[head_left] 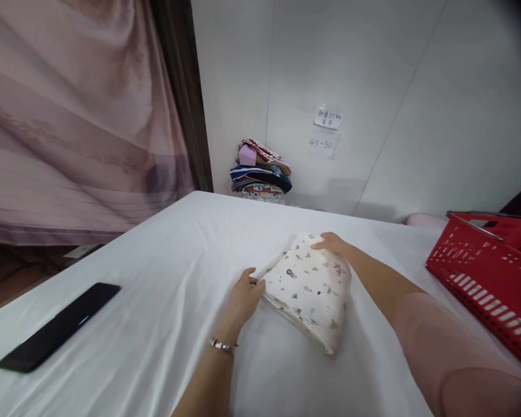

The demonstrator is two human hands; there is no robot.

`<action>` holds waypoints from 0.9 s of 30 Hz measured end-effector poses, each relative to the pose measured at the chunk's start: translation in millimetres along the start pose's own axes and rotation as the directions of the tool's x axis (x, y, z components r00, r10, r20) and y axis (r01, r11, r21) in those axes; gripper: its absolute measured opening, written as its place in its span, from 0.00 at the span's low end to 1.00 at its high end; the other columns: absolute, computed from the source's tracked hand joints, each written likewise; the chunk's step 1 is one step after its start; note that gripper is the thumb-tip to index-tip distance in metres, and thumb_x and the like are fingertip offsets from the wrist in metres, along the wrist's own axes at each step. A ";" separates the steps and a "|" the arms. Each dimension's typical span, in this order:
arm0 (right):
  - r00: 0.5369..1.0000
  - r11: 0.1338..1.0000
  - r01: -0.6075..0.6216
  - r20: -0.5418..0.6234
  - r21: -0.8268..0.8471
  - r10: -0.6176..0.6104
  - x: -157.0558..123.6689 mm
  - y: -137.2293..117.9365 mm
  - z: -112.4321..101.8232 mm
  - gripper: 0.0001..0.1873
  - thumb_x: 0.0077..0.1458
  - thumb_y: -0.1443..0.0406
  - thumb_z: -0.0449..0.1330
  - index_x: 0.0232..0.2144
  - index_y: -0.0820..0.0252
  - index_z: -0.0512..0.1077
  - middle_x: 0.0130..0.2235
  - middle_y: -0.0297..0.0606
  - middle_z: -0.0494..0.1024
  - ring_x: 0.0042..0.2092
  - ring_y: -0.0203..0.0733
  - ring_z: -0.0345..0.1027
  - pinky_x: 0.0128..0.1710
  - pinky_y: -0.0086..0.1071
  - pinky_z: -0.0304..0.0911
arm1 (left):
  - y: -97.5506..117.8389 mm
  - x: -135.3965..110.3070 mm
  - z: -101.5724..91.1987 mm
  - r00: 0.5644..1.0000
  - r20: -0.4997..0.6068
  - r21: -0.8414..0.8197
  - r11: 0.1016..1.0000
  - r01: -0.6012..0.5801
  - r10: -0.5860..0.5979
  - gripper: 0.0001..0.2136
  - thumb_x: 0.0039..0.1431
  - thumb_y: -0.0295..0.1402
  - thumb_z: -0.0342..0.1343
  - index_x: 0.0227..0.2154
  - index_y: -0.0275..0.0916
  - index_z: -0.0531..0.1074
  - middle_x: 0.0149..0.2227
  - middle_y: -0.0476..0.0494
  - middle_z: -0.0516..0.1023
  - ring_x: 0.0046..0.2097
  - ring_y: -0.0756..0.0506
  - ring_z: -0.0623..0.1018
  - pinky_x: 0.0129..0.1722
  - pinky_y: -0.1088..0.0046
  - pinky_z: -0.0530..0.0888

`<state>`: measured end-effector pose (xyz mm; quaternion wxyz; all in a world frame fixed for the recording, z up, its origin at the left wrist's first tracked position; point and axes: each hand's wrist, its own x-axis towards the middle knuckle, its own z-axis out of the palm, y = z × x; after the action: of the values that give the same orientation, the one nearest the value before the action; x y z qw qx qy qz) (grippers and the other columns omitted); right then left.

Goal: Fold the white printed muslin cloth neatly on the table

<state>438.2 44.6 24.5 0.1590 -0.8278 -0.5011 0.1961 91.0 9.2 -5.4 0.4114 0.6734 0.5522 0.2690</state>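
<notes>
A folded white cloth (308,278) printed with small grey, green and pink motifs lies in several layers on the white-covered table. At its far right edge my right hand (332,243) grips it, thumb on top and the other fingers mostly hidden behind the edge. My left hand (244,298), with a silver bracelet at the wrist, is at the cloth's left corner. Its thumb side meets that corner, while the curled fingers stay apart from the thumb and do not close round the fabric.
A red plastic basket (481,278) with a metal handle stands at the right. A black phone-like slab (61,327) lies on the left of the table (165,278). Beyond the far edge rises a stack of folded fabrics (261,174). A pink curtain (78,116) hangs at left.
</notes>
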 end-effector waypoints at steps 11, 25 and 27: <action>0.966 0.930 0.138 -0.159 -0.342 -0.202 17.4 -48.6 49.0 0.22 0.56 0.61 0.51 0.53 0.59 0.63 0.56 0.50 0.64 0.57 0.56 0.56 0.53 0.48 0.52 | -12.3 4.4 0.6 0.998 0.043 0.044 0.998 0.036 -0.038 0.20 0.53 0.37 0.51 0.49 0.39 0.65 0.38 0.45 0.77 0.36 0.48 0.74 0.34 0.75 0.66; 0.818 0.776 0.534 -0.026 -0.336 -0.574 1.0 -87.5 47.3 0.30 0.48 0.74 0.51 0.56 0.58 0.62 0.60 0.39 0.60 0.62 0.46 0.48 0.59 0.39 0.49 | 1.0 -7.1 6.6 0.994 -0.037 0.208 0.973 -0.098 0.108 0.13 0.54 0.33 0.46 0.40 0.39 0.70 0.40 0.42 0.74 0.39 0.46 0.73 0.37 0.73 0.65; 0.773 0.696 0.613 0.100 -0.374 -0.627 11.0 -103.6 44.7 0.32 0.45 0.75 0.53 0.54 0.54 0.64 0.59 0.36 0.63 0.62 0.45 0.48 0.58 0.37 0.49 | 0.8 -8.0 8.0 0.989 -0.046 0.217 0.968 -0.129 0.142 0.13 0.54 0.31 0.46 0.40 0.39 0.71 0.41 0.43 0.72 0.38 0.48 0.73 0.38 0.74 0.65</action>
<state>341.7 103.8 31.3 0.0585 -0.6281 -0.7758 0.0138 96.0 -0.6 -8.1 0.3006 0.7412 0.5429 0.2562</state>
